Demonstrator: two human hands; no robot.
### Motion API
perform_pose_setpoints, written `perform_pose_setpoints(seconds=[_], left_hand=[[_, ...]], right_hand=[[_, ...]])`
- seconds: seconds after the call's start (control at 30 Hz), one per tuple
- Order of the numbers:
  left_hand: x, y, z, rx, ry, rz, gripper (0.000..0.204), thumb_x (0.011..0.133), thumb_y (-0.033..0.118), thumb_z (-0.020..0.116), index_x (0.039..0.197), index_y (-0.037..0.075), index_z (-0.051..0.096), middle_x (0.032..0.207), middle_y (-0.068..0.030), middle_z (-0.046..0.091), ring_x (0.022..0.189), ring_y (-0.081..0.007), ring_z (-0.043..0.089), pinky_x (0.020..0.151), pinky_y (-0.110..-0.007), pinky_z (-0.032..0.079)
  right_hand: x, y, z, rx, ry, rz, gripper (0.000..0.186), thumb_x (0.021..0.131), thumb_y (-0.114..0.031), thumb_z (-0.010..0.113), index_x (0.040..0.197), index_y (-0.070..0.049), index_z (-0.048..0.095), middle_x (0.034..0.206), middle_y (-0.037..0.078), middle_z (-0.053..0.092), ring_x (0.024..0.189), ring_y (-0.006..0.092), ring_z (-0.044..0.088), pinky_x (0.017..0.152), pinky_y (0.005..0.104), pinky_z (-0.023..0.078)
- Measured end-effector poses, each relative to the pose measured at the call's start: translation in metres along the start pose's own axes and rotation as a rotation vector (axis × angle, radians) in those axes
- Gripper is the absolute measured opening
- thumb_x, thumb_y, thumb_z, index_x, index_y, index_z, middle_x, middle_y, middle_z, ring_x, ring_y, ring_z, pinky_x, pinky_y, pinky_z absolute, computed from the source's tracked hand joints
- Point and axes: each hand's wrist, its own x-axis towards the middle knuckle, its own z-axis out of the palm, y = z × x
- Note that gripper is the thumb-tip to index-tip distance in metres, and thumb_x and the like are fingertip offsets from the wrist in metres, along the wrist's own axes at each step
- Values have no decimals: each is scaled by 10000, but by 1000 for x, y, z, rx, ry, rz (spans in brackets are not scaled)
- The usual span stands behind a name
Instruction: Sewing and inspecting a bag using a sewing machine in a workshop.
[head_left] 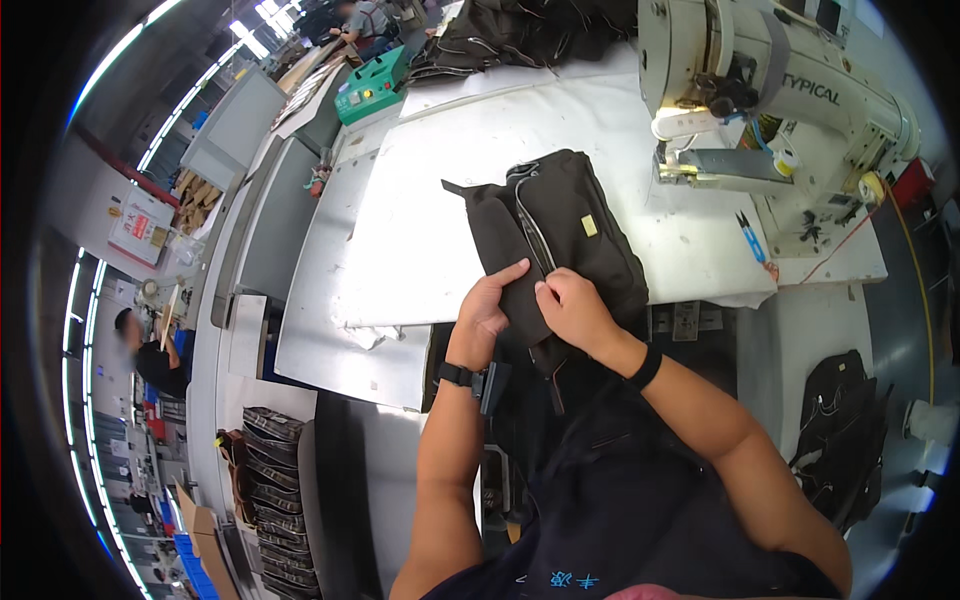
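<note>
Bag (575, 235) over white table's (400, 230) six o'clock edge. Left hand (487, 308): thumb atop seven o'clock side, likely steadying; fingers hidden, grip unclear. Right hand (578, 312), curled tight, pinches bag beside zip (533, 237).

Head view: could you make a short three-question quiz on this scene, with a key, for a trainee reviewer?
1. True or false: the blue-handled thread snips lie between the dark zippered bag and the base of the sewing machine.
2. Multiple choice: what colour is the small label on the bag? A red; B yellow; C blue.
3. Short answer: which of the person's hands is nearer the sewing machine?

Key: 1 true; 2 B; 3 the right hand.
</note>
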Motion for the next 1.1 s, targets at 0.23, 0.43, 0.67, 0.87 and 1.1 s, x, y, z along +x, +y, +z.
perform_pose_setpoints(seconds=[0.23,0.43,0.67,0.87,1.1], left_hand=[[-2,55,-35,119,139,329,374,887,122,794,1202,-13,644,1085,-110,726,922,-235,723,807,-360,604],[-3,68,-76,248,35,68,363,972,209,721,1255,7,619,1154,-84,724,972,-200,725,829,-343,608],[12,126,-94,497,153,555,417,888,2,715,1275,-74,577,1119,-168,722,953,-224,723,857,-335,592],[26,259,-111,1236,407,842,508,857,15,714,1332,-85,568,1161,-208,716,1031,-252,708,906,-363,549],[39,328,-77,1660,460,1000,562,840,28,736,1368,-54,564,1200,-262,699,1143,-343,694,963,-386,523]], right_hand=[[-9,-31,-56,-46,-112,-232,108,937,-56,657,1030,-1,647,1032,152,665,862,340,682,749,377,558],[9,40,-125,-427,122,-163,157,902,-67,670,1043,-2,654,1062,155,664,977,356,647,860,424,516],[-10,71,-125,-670,34,-185,185,839,-67,659,1022,-38,667,1060,118,665,1045,315,618,929,425,454],[-4,67,-124,-696,26,-172,196,827,-58,655,1021,-35,672,1055,111,666,1036,311,624,930,428,458],[-3,68,-121,-737,5,-150,231,797,-37,664,1027,-37,677,1068,104,670,1020,307,629,922,423,471]])
